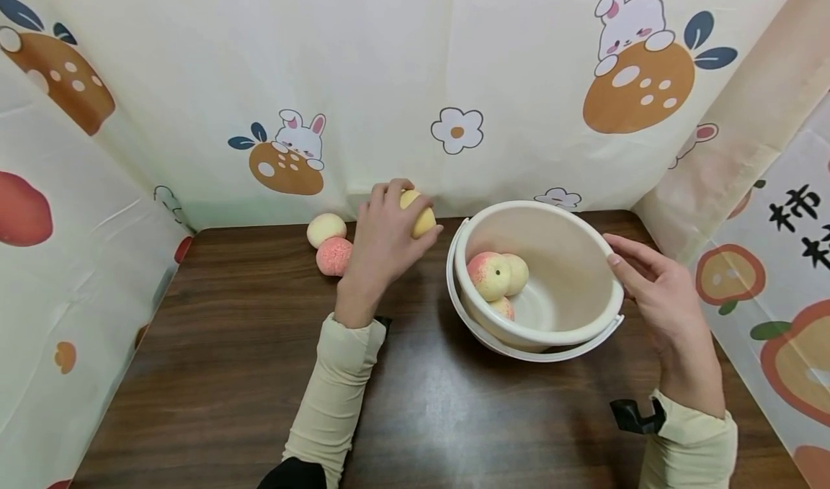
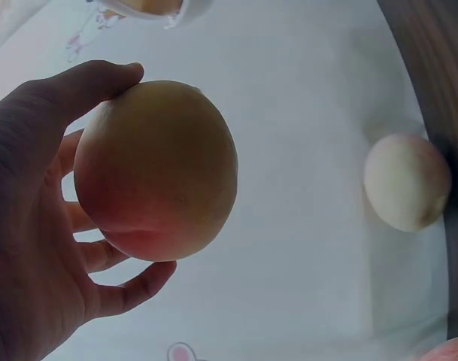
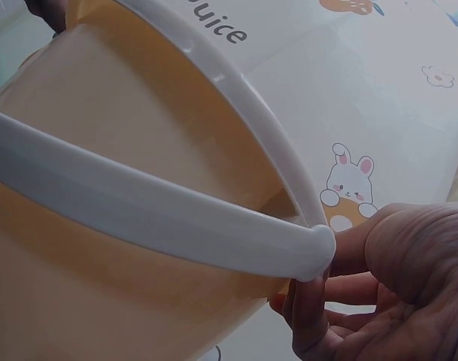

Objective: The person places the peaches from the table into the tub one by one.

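Note:
My left hand [image 1: 382, 240] grips a yellow peach [image 1: 421, 217] above the back of the table, left of the white bucket [image 1: 573, 269]. In the left wrist view this peach [image 2: 161, 173] shows a pink blush, with the thumb on one side and fingers curled round the other. My right hand [image 1: 664, 298] pinches the bucket's right rim, thumb at the edge; the right wrist view shows the fingers at the end of the handle [image 3: 153, 210]. Inside the bucket are several peaches [image 1: 491, 276], pale with pink patches.
A pale peach [image 1: 326, 230] and a rough-skinned red fruit [image 1: 334, 256] sit together on the dark wooden table [image 1: 246, 374], left of my left hand. Behind the table hangs a printed curtain [image 1: 382, 64], and patterned cloth [image 1: 58, 316] walls both sides.

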Motion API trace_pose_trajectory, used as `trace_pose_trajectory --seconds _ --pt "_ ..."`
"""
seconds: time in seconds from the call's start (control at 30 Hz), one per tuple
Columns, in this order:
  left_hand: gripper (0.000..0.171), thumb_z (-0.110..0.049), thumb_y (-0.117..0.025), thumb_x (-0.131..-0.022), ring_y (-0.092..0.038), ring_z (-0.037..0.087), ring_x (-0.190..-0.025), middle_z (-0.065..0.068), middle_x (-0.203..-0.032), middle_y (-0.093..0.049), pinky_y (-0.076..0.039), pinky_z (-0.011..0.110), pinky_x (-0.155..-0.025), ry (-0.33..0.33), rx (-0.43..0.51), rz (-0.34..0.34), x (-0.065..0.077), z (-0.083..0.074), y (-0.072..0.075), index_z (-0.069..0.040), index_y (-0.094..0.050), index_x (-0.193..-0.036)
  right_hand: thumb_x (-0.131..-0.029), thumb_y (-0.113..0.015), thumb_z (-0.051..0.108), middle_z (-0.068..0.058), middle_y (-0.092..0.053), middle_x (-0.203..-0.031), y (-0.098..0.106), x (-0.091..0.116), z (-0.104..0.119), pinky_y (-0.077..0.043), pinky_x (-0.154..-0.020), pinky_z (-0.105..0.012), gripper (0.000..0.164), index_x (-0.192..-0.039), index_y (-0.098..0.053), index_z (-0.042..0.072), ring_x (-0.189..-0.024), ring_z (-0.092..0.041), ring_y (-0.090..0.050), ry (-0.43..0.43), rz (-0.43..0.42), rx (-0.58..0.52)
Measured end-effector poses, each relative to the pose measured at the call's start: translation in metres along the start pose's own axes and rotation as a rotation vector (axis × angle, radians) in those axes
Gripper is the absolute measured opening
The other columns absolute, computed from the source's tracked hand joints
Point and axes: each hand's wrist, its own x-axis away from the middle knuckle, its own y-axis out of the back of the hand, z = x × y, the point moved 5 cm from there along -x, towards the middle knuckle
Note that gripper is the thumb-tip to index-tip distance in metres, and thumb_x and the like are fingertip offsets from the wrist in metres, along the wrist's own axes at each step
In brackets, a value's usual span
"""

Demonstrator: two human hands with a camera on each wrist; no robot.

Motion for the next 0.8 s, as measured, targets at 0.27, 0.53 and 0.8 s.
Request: trace_pose_trajectory --seconds 0.27,0.53,0.8 --pt "0.031 -0.042 -0.073 -0.091 -0.055 0.037 -0.119 0.012 -0.132 -0.06 -0.049 0.054 -0.087 -0.047 0.02 -0.033 -0.002 -0.015 0.013 -0.025 -0.072 -0.117 -0.101 -0.068 0.018 0.017 -0.072 -0.112 0.001 0.0 0.0 -0.059 -0.066 -0.017 0.045 -0.144 -0.061 0.007 -0.087 0.002 -0.072 -0.001 -0.008 0.029" --pt "0.031 -0.042 -0.074 -0.092 -0.053 0.035 -0.122 0.012 -0.133 -0.059 -0.047 0.052 -0.085 -0.08 0.058 -0.025 -0.004 -0.03 0.017 -0.024 -0.072 -0.116 -0.101 -0.069 0.019 0.018 -0.072 -0.112 0.0 0.0 0.0 -0.059 -0.066 -0.017 0.046 -0.144 -0.061 0.006 -0.086 0.002 -0.073 0.009 -0.005 0.039" --pt "0.032 -0.045 -0.073 -0.093 -0.052 0.033 -0.125 0.01 -0.135 -0.058 -0.047 0.048 -0.086 -0.159 0.06 -0.031 -0.005 -0.049 0.02 -0.025 -0.072 -0.119 -0.101 -0.069 0.023 0.017 -0.072 -0.112 -0.001 0.001 0.001 -0.06 -0.066 -0.018 0.046 -0.144 -0.062 0.008 -0.086 0.002 -0.072 0.01 -0.001 0.063"
